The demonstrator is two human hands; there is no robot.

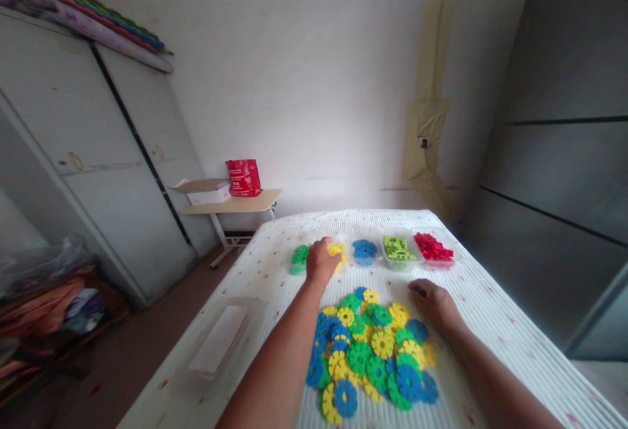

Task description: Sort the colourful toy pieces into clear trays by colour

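Observation:
My left hand [324,261] is over the clear compartment with yellow slotted plastic discs [337,251], its fingers bent inward; whatever they hold is hidden against the yellow. Green discs [299,257] lie in the compartment just left of it. My right hand [436,303] hovers or rests at the right edge of a loose pile, fingers curled around something dark and too small to make out. That pile of slotted discs [377,344], mixed blue, green and yellow, spreads on the table between my forearms.
Farther right stand clear compartments of blue discs [364,251], lime-green pieces [397,248] and red pieces [432,247]. A clear plastic tray or lid with a pale strip [220,341] lies at left on the patterned tablecloth [275,291]. Behind, a side table [235,204] bears a red bag [244,178].

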